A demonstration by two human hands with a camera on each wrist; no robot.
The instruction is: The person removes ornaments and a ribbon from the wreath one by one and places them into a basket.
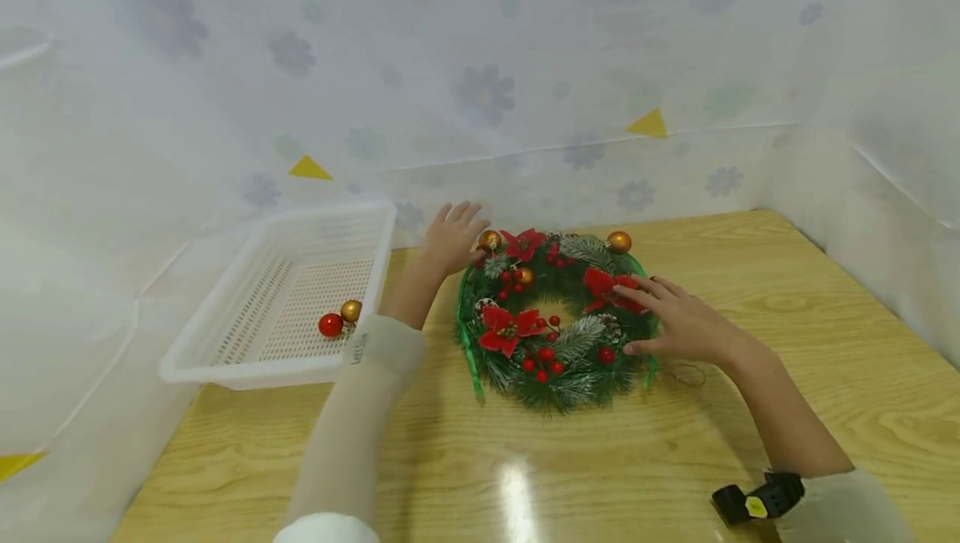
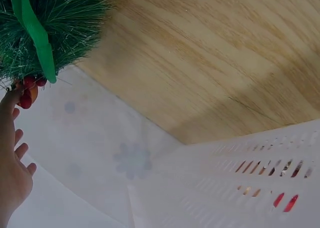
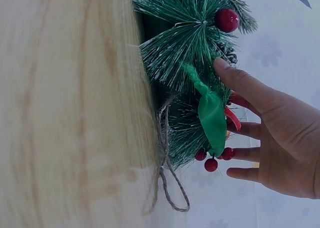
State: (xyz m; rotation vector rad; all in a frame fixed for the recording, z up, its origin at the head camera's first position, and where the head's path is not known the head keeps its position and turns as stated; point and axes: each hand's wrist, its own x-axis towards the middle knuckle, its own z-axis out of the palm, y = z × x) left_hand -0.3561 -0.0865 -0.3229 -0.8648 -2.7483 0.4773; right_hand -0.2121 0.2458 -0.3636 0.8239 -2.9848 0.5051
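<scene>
A green Christmas wreath [image 1: 558, 389] lies flat on the table, dressed with red poinsettias, red berries, pine cones and gold baubles. At its far left edge is my left hand [image 1: 450, 241], fingers extended, thumb beside a gold bauble [image 1: 490, 241] and berries. The left wrist view shows the thumb right at red berries [image 2: 25, 100], below a green ribbon [image 2: 37, 32]. My right hand [image 1: 686, 322] lies along the wreath's right side, its fingers spread over a red poinsettia [image 1: 600, 283]. In the right wrist view its thumb meets the pine needles [image 3: 185, 47], near a ribbon end [image 3: 212, 120].
To the left stands a white plastic basket [image 1: 273, 372], with a red bauble [image 1: 330, 326] and a gold bauble [image 1: 351, 311] inside. A loop of twine [image 3: 175, 195] trails from the wreath's right side. Behind the wooden table [image 1: 465, 476] hangs a flowered white sheet [image 1: 420, 52].
</scene>
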